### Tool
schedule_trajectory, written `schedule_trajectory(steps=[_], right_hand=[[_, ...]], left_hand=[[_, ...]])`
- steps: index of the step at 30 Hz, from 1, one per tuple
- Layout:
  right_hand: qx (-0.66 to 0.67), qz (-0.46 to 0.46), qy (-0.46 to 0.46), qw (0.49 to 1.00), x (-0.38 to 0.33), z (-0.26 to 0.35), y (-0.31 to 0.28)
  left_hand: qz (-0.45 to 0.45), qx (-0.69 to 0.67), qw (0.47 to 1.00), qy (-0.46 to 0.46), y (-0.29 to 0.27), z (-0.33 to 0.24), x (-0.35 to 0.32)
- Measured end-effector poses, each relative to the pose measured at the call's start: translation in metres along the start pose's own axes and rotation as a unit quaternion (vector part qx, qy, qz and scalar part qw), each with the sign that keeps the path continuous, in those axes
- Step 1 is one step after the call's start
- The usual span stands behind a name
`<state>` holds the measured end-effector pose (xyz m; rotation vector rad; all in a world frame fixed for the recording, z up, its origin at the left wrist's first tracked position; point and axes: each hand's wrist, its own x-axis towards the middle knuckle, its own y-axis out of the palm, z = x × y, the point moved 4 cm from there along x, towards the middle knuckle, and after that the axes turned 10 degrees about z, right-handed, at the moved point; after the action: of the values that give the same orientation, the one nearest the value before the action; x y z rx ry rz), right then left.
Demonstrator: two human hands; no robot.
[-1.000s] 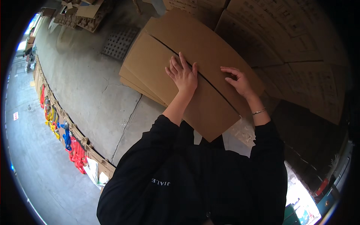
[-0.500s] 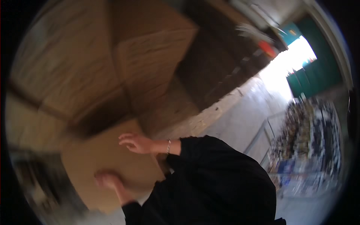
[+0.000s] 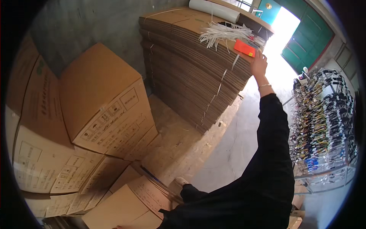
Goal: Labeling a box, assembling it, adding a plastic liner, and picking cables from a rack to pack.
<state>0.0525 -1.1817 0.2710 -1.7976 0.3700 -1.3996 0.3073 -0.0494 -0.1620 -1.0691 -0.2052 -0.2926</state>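
Note:
Up at the far right, my right hand reaches to the corner of a tall stack of flattened cardboard boxes. Its fingers are bent around the near end of an orange-red tape dispenser, which lies on the stack's top edge; part of the grip is hidden. Only a sliver of my left hand shows at the lower edge, against a brown cardboard box. Its fingers are cut off by the picture.
White plastic straps and a white roll lie on the stack. Closed printed cartons are piled at left. On the right, a metal rack carries many cable bundles. A green door stands beyond the bright opening.
My right hand has left its place over the cardboard box and stretched far up and right to the stack. The view has swung, so the box and my left hand now sit at the lower edge.

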Motion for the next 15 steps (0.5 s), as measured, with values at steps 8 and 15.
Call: schedule_trajectory(steps=[8,15], right_hand=[[0.005,0.264,0.008,0.965,0.108,-0.056,0.070],[0.003,0.220,0.016,0.975,0.107,-0.069,0.064]], left_hand=[[0.103,-0.317,0.943,-0.008,-0.006,-0.043,0.033],[0.202,-0.555,0.807,-0.004,0.002,0.007,0.011]])
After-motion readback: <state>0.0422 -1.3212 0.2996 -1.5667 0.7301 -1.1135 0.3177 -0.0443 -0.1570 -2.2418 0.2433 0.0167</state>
